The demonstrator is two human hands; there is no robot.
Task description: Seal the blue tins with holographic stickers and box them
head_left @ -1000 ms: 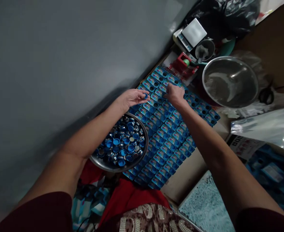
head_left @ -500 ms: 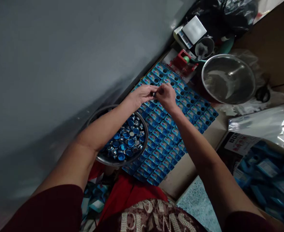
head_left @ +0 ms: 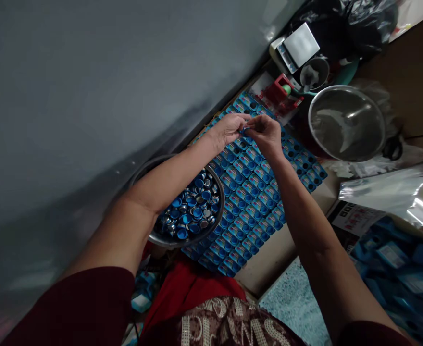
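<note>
My left hand [head_left: 231,128] and my right hand [head_left: 267,134] meet above rows of small blue packs [head_left: 249,199]. Between their fingertips shows a small blue cap [head_left: 245,129], pinched by my right hand. The fingers of my left hand curl closed beside it; what lies inside them is hidden. Many packs near me have a round blue piece at one end, while those farther off and to the right show a dark round spot there. A metal bowl [head_left: 220,218], partly under my left forearm, holds many round silver-and-blue caps [head_left: 197,213].
Beyond the packs are a red tape dispenser [head_left: 279,91], a digital scale [head_left: 301,45] and a small pot [head_left: 314,73]. A large steel bowl [head_left: 346,122] stands right, above clear plastic bags [head_left: 395,190]. A box of blue packs [head_left: 395,254] sits lower right. A grey wall [head_left: 89,86] borders the left.
Both hands have moved slightly farther off and right over the packs, still together. A blue cap now shows at the fingertips, where a dark, shiny bit showed before. The view has shifted a little.
</note>
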